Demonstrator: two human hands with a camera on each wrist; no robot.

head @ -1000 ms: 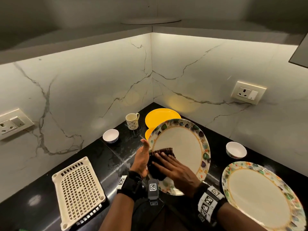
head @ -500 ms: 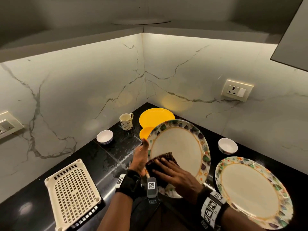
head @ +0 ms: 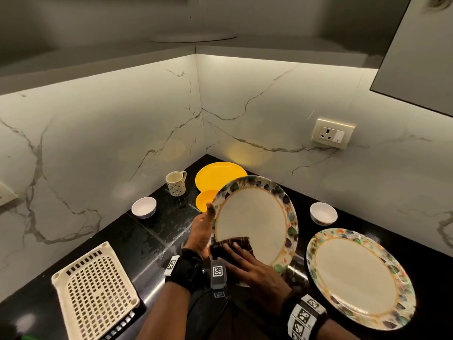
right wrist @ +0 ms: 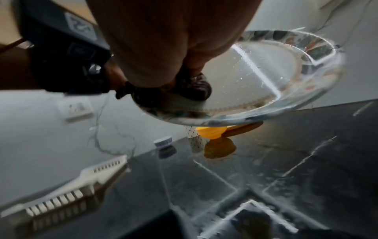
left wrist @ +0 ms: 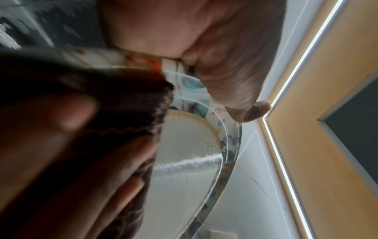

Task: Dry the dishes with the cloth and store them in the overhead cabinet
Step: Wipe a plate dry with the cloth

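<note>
A large plate with a leaf-patterned rim (head: 255, 219) is tilted above the black counter. My left hand (head: 202, 229) grips its left edge, thumb on the rim (left wrist: 241, 103). My right hand (head: 255, 268) presses a dark brown cloth (head: 232, 244) flat against the plate's lower near face, fingers straight over it. In the left wrist view the cloth (left wrist: 126, 113) covers the rim beside the thumb, and the plate (left wrist: 190, 161) shows a wet sheen. Water drops dot the plate (right wrist: 266, 77) in the right wrist view, with the cloth (right wrist: 192, 87) bunched under my palm.
A second patterned plate (head: 358, 278) lies at the right. Two small white bowls (head: 144, 207) (head: 323, 213), a mug (head: 176, 183), a yellow plate (head: 220, 175) and a yellow bowl (head: 207, 200) stand behind. A cream drying rack (head: 98, 293) sits front left. A cabinet door (head: 416, 52) hangs upper right.
My right hand has slid the cloth down toward the plate's near lower edge. The head view has turned left and tilted up, bringing the cabinet door into sight.
</note>
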